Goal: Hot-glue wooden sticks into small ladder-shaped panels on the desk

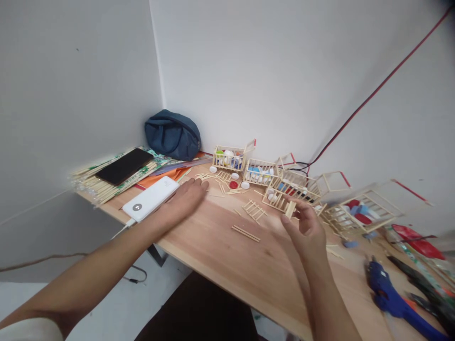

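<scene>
My left hand (pixel 186 198) lies flat on the table with its fingers stretched out, beside a white power bank (pixel 151 199). Between the thumb and fingers of my right hand (pixel 307 222) is a small bundle of short wooden sticks (pixel 290 208), raised above the tabletop. Left of that hand, a little ladder-like stick frame (pixel 254 211) rests on the wood, and a pair of longer sticks (pixel 246 233) lies nearer the front edge. Loose stick pieces and a red bottle cap (pixel 233 185) are scattered beyond my left fingertips.
Several miniature stick carts filled with bottle caps, one a cart (pixel 229 158), line the wall. A blue glue gun (pixel 387 289) lies at the right. Packed skewers (pixel 110 189) under a black phone (pixel 124 166) and a blue pouch (pixel 173 135) occupy the left corner.
</scene>
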`<state>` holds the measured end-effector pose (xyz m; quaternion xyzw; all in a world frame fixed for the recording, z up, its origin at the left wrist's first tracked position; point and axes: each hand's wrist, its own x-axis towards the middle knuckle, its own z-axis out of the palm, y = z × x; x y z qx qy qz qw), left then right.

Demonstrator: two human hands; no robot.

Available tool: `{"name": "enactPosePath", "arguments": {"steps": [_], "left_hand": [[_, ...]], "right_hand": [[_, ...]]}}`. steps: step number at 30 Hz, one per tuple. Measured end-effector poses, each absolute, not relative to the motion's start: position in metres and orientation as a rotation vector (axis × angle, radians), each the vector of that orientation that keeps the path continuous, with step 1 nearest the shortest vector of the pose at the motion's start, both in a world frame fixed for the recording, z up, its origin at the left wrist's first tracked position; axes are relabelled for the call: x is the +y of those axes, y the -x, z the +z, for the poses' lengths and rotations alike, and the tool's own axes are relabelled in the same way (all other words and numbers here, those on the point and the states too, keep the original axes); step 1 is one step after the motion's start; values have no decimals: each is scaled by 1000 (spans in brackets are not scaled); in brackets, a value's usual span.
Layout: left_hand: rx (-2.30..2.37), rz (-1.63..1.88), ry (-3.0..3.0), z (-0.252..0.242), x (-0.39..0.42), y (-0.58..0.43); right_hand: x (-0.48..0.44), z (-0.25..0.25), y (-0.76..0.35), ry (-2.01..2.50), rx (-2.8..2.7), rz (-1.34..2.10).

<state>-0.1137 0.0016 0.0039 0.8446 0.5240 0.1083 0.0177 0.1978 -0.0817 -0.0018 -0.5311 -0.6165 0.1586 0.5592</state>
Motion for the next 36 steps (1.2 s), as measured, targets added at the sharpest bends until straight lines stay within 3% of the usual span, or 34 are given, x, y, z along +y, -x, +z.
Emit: {"name": "enactPosePath", "arguments": {"steps": [9, 25, 33, 36], "left_hand": [[1570, 463, -2580, 9, 10, 100], [1438, 360, -2482, 8, 17, 64], [977, 404, -2025, 33, -23, 31], [694, 505, -1295, 37, -40, 14]], "right_hand": [[-84, -1, -194, 1308, -1561, 319], [-91, 4, -173, 1273, -1753, 228], [-94, 10, -163, 1174, -1802, 186], [-95, 12, -162, 1148, -1814, 210]]}}
